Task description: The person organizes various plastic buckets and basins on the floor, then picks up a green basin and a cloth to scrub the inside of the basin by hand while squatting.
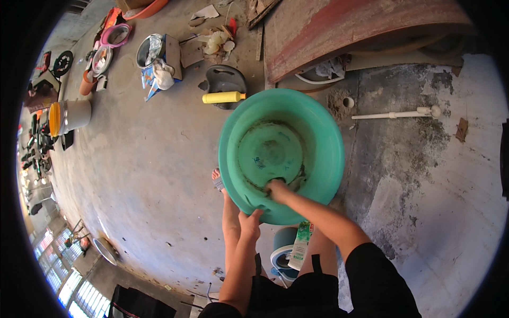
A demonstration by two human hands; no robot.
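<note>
A large green plastic basin (330,151) is tipped up in front of me, its inside facing me. Dark grime rings the floor of the basin, with small bluish marks in the middle. My left hand (250,223) grips the near rim, thumb over the edge. Inside, my right hand (276,190) presses low against the wall by the grime ring, fingers curled. A small dark shape shows at its fingertips, but what it holds is hidden. Between my legs, a white and green packet (300,249) stands by a blue-grey bucket (283,238).
Beyond the basin lie a yellow bottle (224,97) and a dark grey plastic tub (226,79). A white pipe (395,114) runs by the stained wall at right. Further left stand a white bucket with a yellow rim (74,115) and a metal pot (150,50).
</note>
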